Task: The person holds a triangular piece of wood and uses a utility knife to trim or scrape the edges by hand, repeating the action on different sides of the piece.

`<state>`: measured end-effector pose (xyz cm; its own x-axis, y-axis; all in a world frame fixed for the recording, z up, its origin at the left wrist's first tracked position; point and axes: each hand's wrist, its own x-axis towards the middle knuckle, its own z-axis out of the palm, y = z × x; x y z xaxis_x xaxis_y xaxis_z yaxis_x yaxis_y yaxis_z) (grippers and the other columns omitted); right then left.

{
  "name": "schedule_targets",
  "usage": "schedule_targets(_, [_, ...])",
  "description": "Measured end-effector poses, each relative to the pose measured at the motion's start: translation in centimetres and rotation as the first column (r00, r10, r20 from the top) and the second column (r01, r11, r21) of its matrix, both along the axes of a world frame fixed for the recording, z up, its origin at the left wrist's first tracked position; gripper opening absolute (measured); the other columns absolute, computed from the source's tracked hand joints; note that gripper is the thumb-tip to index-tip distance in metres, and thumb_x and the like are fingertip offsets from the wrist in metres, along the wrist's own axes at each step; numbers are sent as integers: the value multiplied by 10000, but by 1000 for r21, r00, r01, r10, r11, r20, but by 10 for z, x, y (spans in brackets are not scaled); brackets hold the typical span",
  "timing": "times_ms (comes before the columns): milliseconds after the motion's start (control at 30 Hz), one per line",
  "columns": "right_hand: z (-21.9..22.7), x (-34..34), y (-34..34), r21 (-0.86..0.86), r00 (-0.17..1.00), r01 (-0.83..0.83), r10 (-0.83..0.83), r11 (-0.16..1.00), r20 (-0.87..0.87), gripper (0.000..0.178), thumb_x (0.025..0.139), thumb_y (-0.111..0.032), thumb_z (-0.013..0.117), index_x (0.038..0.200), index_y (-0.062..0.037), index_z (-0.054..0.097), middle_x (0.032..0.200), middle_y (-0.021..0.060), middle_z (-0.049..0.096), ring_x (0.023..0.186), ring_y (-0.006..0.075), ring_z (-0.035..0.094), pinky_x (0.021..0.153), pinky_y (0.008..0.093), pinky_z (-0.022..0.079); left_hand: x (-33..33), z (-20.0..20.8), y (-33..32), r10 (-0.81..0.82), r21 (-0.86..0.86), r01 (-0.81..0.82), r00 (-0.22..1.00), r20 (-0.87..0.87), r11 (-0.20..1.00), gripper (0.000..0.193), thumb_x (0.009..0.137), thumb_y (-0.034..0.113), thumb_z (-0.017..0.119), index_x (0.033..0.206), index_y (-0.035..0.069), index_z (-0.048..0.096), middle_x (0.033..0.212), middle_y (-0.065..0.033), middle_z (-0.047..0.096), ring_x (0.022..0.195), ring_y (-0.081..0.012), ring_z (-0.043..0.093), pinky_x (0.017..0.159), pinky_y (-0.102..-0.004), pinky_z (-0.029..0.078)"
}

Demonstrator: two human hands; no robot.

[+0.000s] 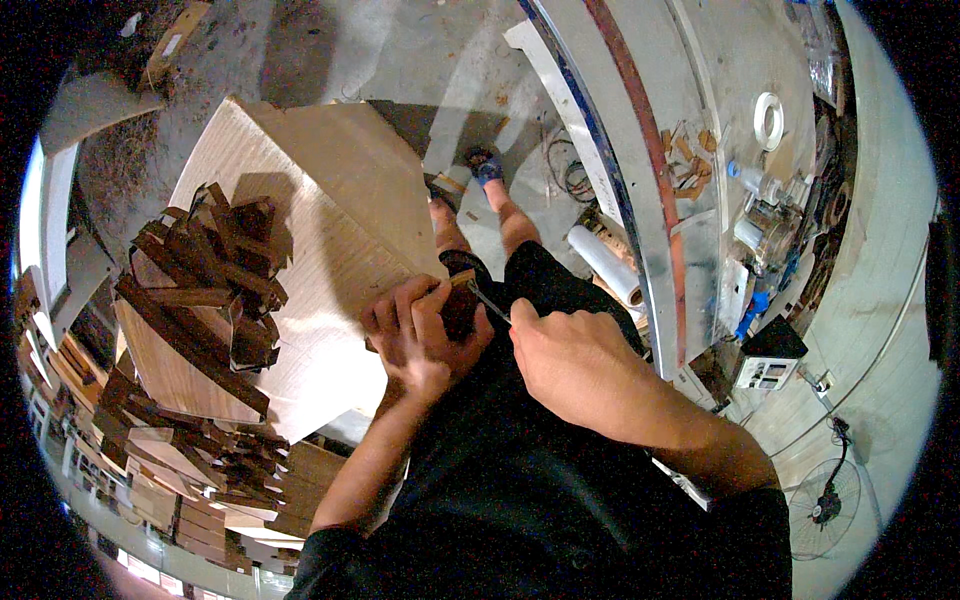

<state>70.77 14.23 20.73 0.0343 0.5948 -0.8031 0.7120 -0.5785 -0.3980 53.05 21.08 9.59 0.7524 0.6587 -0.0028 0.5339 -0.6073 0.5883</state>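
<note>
Close in front of my body, my left hand (415, 335) grips a small dark brown wood piece (460, 308) with a pale edge, its fingers curled around it. My right hand (575, 365) is closed on a thin metal hand tool (490, 302); the slim shaft points at the pale edge of the piece, and the fist hides its handle. Whether the tip touches the wood I cannot tell. Left of my hands stands a large light wood-grain box (345, 165). On it lies a heap of dark brown curved wood pieces (215, 270).
More wood parts (190, 460) are stacked at the lower left. Along the right runs a long workbench (640, 130) with a white tape roll (769, 121) and wood scraps (690, 165). A white roll (605, 265) leans beside it. A fan (824, 508) stands at the lower right.
</note>
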Motion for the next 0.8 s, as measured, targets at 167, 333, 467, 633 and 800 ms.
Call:
schedule_targets(167, [-6, 0, -2, -12, 1000, 13, -14, 1000, -19, 152, 900, -81, 552, 996, 33, 582, 735, 212, 708, 675, 367, 736, 579, 484, 597, -5, -5, -4, -17, 9, 17, 1000, -14, 1000, 535, 679, 299, 841, 1116, 124, 587, 1114, -64, 623, 1040, -301, 570, 909, -494, 404])
schedule_targets(333, [-16, -1, -6, 9, 1000, 9, -8, 1000, -10, 166, 892, -85, 565, 1004, 35, 585, 741, 211, 707, 681, 370, 735, 590, 487, 596, 0, 2, 2, -32, 11, 32, 999, 6, 999, 542, 673, 293, 846, 1114, 120, 583, 1117, -69, 614, 1033, -305, 558, 908, -497, 400])
schedule_targets(467, [-16, 1, -7, 47, 999, 41, -39, 998, -27, 166, 920, -119, 563, 996, 27, 584, 719, 203, 699, 671, 383, 724, 587, 494, 586, -5, -7, -3, -39, 1, 39, 999, -23, 999, 544, 670, 290, 847, 1113, 118, 584, 1114, -68, 609, 1032, -308, 551, 907, -495, 399])
schedule_targets(633, [-67, -13, -48, 142, 1000, 19, -22, 990, 17, 179, 983, -171, 537, 948, 0, 575, 700, 211, 686, 664, 398, 715, 560, 509, 571, -4, 0, -1, -39, 20, 39, 999, -22, 999, 540, 677, 299, 850, 1114, 119, 590, 1117, -68, 604, 1035, -317, 543, 908, -489, 396])
schedule_targets(800, [-66, -2, -43, -47, 985, 151, -146, 987, 94, 210, 1002, -239, 548, 982, -33, 586, 746, 233, 695, 669, 426, 703, 616, 535, 573, -4, -5, -4, -32, 25, 35, 995, -98, 999, 563, 683, 317, 858, 1139, 119, 596, 1127, -77, 599, 1055, -324, 535, 931, -487, 389])
